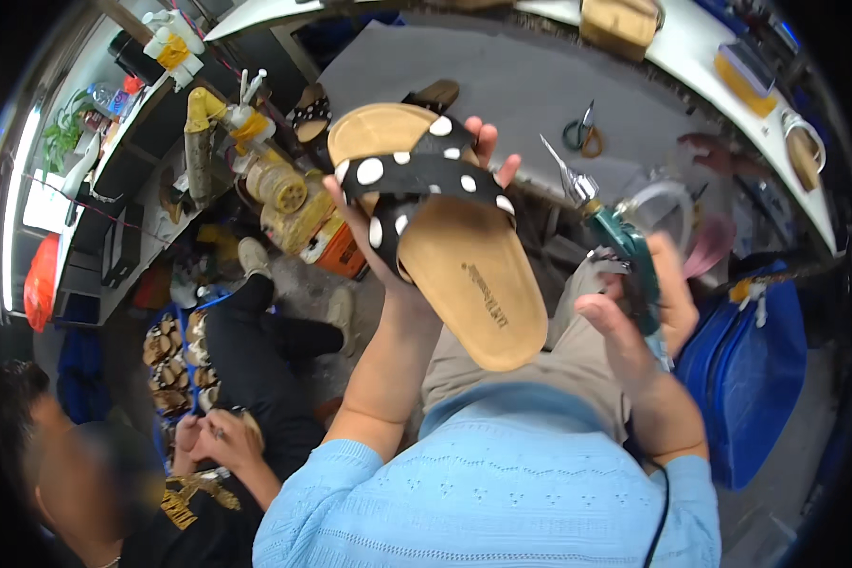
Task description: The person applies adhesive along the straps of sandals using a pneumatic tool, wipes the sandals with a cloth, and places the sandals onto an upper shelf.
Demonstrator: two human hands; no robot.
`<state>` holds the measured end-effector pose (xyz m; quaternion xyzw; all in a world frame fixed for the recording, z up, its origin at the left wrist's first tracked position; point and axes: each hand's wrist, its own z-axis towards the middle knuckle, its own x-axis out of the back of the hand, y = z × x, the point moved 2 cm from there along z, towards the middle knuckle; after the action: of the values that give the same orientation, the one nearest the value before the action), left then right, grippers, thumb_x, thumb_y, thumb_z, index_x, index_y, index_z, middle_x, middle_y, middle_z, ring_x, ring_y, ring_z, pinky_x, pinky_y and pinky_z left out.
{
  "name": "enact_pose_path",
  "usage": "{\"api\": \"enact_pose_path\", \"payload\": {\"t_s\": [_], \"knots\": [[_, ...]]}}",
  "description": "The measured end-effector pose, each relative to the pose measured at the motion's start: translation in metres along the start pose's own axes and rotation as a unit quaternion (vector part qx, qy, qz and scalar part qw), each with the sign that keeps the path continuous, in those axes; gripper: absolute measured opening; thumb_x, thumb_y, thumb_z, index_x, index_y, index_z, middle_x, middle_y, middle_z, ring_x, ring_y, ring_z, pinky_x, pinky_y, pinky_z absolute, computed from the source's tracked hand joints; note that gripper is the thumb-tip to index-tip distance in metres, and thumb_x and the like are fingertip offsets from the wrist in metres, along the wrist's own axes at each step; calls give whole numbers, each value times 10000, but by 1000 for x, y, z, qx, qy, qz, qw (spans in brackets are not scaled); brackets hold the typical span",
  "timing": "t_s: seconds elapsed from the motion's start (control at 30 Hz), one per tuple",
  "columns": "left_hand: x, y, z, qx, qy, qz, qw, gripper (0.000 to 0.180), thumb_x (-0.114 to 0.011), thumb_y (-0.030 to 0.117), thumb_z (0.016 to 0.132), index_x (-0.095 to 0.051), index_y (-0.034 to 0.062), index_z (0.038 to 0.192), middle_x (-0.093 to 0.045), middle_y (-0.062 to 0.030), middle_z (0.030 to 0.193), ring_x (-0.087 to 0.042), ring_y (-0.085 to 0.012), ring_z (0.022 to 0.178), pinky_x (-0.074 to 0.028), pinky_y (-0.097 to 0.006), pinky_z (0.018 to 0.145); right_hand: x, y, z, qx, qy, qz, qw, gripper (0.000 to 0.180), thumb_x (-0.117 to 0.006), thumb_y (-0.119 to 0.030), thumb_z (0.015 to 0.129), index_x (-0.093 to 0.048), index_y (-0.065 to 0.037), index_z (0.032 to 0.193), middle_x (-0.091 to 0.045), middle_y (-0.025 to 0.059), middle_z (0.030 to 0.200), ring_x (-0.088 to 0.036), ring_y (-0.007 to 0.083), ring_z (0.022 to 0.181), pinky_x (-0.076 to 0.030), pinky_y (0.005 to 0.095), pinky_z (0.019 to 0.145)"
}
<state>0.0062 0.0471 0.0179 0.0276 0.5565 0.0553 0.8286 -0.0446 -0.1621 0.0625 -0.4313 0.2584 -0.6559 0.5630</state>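
A slide sandal [478,284] with a tan footbed and black straps dotted in white is held up in front of me, its footbed facing me. My left hand [381,270] is closed round it from behind, with thumb and fingertips showing at its sides. To the right, my right hand [674,293] grips a teal hand tool [625,241] with a tapered metal nozzle. The nozzle points up and left, apart from the sandal. Beyond it, scissors [582,134] lie on the grey table [502,62].
Dotted sandals [310,118] lie on the table's far left. A yellow-and-orange machine [293,204] stands left. At lower left a co-worker's hands [225,440] are beside a container of sandals [170,360]. A blue bag [748,379] is at right.
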Motion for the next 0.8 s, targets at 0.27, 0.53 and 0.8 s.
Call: {"api": "enact_pose_path", "payload": {"t_s": [0.27, 0.53, 0.8], "knots": [[-71, -14, 7, -49, 16, 223, 974, 929, -444, 705, 968, -329, -62, 1479, -446, -219, 1467, -475, -333, 1357, -421, -438, 1134, -27, 13, -18, -136, 84, 298, 941, 396, -840, 35, 786, -481, -92, 894, -550, 11, 889, -549, 110, 841, -472, 275, 808], [-169, -20, -40, -67, -390, 432, 810, 267, -669, 295, 962, -578, 87, 823, -600, -35, 914, -543, -186, 850, -464, -272, 746, 5, 17, -5, 13, 132, 243, 961, 374, -656, 135, 894, -397, -131, 933, -558, 26, 947, -628, 150, 935, -547, 360, 883], [-148, -26, -57, -252, -400, 320, 821, 210, -677, 155, 976, -715, -21, 868, -681, -137, 927, -611, -277, 799, -461, -359, 652, -6, 17, -1, 12, 125, 224, 966, 369, -647, 148, 899, -404, -127, 933, -494, -2, 882, -557, 107, 829, -512, 297, 831]]}}
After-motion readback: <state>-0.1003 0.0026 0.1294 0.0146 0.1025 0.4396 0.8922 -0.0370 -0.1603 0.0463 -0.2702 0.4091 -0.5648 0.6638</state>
